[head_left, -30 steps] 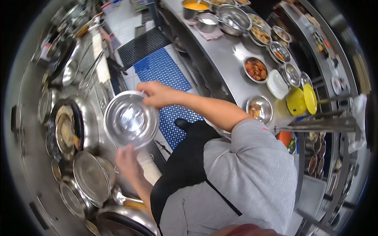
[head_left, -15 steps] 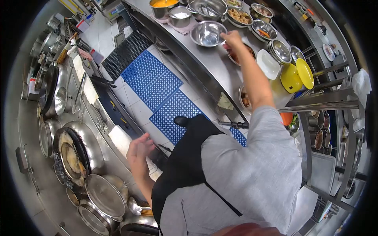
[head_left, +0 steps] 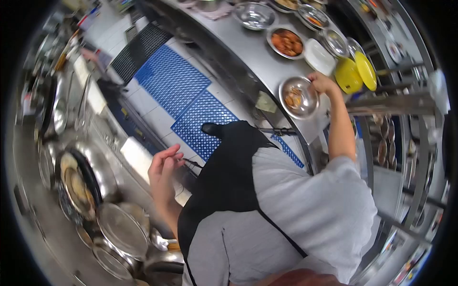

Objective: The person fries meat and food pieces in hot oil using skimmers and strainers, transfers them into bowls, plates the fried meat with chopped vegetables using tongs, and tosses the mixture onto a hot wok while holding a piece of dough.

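Note:
My right hand (head_left: 324, 84) grips the right rim of a steel bowl (head_left: 313, 106), which stands near the counter's edge. A few brownish food pieces (head_left: 292, 98) lie in the bowl. Behind it is a steel bowl of reddish-orange food (head_left: 287, 43), beside a white dish (head_left: 319, 57). My left hand (head_left: 165, 164) hovers by the stove side, fingers loosely bent and apart, with nothing visible in it.
A yellow container (head_left: 348, 76) and its yellow lid (head_left: 365, 71) stand at the right. An empty steel bowl (head_left: 255, 16) sits farther back. At left are a wok (head_left: 102, 171) and a round strainer (head_left: 123, 231). Blue mats (head_left: 174, 83) cover the floor.
My right hand has left the empty bowl and come back toward me, taking hold of the bowl with the food pieces. The view has shifted; my left hand stays on the left.

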Demonstrator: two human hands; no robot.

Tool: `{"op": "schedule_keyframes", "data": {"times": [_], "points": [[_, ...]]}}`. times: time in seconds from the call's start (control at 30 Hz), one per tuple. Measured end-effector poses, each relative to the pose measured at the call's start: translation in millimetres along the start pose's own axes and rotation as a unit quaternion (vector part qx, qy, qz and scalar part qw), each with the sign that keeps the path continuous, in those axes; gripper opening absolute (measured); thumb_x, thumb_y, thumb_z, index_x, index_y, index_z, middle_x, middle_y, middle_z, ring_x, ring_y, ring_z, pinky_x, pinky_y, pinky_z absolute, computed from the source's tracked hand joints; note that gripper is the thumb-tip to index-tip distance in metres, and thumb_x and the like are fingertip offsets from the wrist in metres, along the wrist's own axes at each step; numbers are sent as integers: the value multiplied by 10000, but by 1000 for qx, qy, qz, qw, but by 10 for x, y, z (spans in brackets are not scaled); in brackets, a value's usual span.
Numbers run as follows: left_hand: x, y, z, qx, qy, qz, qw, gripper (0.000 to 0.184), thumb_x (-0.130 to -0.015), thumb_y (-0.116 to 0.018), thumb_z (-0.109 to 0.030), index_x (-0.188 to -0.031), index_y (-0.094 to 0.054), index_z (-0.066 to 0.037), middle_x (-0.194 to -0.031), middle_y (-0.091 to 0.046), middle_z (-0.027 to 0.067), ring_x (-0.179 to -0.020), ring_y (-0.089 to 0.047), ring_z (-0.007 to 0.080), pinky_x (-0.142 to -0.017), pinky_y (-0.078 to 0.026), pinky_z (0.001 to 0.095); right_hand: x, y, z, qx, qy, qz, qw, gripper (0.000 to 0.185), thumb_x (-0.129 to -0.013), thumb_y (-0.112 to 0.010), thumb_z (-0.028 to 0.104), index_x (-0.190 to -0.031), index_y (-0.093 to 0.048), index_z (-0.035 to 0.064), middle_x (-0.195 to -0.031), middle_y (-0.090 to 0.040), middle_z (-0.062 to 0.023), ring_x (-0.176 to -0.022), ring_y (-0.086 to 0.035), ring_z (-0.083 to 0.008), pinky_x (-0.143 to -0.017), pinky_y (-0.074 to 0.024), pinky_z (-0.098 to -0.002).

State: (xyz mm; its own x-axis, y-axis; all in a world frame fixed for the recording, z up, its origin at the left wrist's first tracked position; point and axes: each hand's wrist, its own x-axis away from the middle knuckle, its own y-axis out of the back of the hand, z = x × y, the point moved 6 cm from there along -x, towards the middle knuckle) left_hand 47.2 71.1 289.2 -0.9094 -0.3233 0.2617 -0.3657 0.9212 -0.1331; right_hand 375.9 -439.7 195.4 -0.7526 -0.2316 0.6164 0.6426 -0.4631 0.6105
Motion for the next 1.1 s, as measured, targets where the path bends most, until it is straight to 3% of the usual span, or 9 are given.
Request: {"op": "schedule_keyframes", "data": {"times": [0.1, 0.33, 0.43, 0.6, 0.7, 0.77, 0.83, 0.93, 1.1], "points": [[105, 48, -58, 6, 2, 2, 1000, 258, -966, -549, -107, -1174, -612, 31, -1216, -636, 138, -1020, -636, 172, -861, -523, 293, 133, -90, 1006, 69, 209, -39, 975, 83, -646, -644, 76, -712, -645, 26, -574, -550, 1, -533, -513, -100, -467, -408, -294], [604, 385, 43, 33, -49, -63, 996, 271, -956, -611, -145, -1184, -615, 0, -1135, -649, 73, -1005, -626, 137, -853, -512, 271, -205, -1096, 3990, -189, 320, 156, 915, 181, -730, -645, 0, -878, -571, 75, -733, -610, -9, -466, -520, -65, -353, -408, -182], [970, 472, 58, 56, -48, -154, 985, 265, -964, -602, -165, -1169, -621, 1, -1165, -649, 85, -1022, -628, 147, -868, -517, 286, 264, -1946, 5395, -236, 347, 295, 858, 233, -897, -648, 105, -1120, -620, 44, -839, -640, 10, -618, -581, -35, -406, -440, -164], [1663, 514, 244, 106, -66, -328, 936, 263, -966, -593, -170, -1158, -618, 8, -1184, -650, 114, -1028, -633, 168, -870, -526, 311, 367, -3600, 7177, -234, 393, 406, 791, 141, -907, -671, 125, -919, -565, 33, -899, -618, -73, -735, -632, -161, -604, -594, -283], [2008, 368, 421, 157, -76, -426, 888, 257, -967, -587, -152, -1167, -609, 8, -1181, -649, 112, -1013, -636, 164, -851, -524, 302, 601, -4557, 7871, -232, 463, 384, 765, 279, -827, -734, 73, -674, -501, 73, -713, -533, -33, -605, -547, -139, -522, -587, -305], [2193, 244, 503, 170, -73, -479, 858, 259, -974, -574, -151, -1173, -600, 12, -1200, -642, 121, -1030, -639, 178, -856, -525, 310, 990, -4867, 8078, -78, 548, 207, 806, 223, -782, -747, 107, -689, -562, 26, -588, -536, -64, -732, -678, -239, -586, -583, -355], [2294, 118, 615, 190, -82, -512, 834, 250, -985, -552, -152, -1167, -595, 14, -1215, -637, 134, -1036, -639, 186, -865, -527, 323, 1412, -5096, 8177, 4, 705, -6, 709, 188, -805, -732, 173, -813, -615, 27, -761, -620, -161, -800, -678, -361, -721, -573, -422], [2412, -57, 687, 211, -76, -544, 809, 244, -984, -551, -143, -1165, -593, 15, -1224, -633, 146, -1047, -640, 198, -871, -528, 335, 1781, -5422, 8322, 36, 816, -97, 569, 160, -785, -670, 98, -937, -648, 52, -958, -615, -242, -864, -644, -459, -782, -537, -505], [2484, -204, 722, 223, -75, -536, 811, 238, -978, -558, -134, -1159, -599, 15, -1241, -626, 149, -1087, -623, 205, -894, -519, 344, 2092, -4738, 8467, -141, 766, -119, 615, 196, -783, -726, 230, -771, -665, 44, -826, -674, -203, -798, -663, -413, -724, -533, -460]]}}
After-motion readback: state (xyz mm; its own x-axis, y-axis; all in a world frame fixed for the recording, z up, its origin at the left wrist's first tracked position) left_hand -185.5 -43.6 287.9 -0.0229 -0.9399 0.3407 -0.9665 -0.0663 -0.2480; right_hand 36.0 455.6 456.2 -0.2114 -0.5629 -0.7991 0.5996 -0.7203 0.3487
